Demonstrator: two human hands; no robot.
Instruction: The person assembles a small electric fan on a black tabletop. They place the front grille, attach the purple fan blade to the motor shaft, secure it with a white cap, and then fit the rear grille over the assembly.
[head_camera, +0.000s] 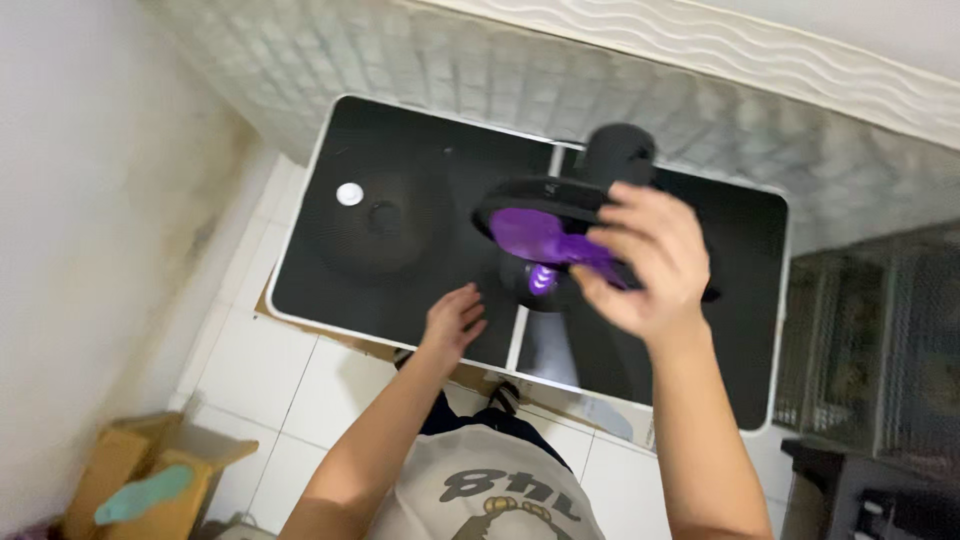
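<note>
Below the grip and to its left, white floor tiles (300, 390) run along a pale wall (90, 200), and in the far lower-left corner stands a brown cardboard box (130, 470) with a teal piece (145, 495) lying on it. Above the grip, a white quilted mattress (560, 70) stretches across the top of the view. Well to the right of the grip sits a wire cage (870, 340), with a dark piece of furniture (870, 490) just below it.
</note>
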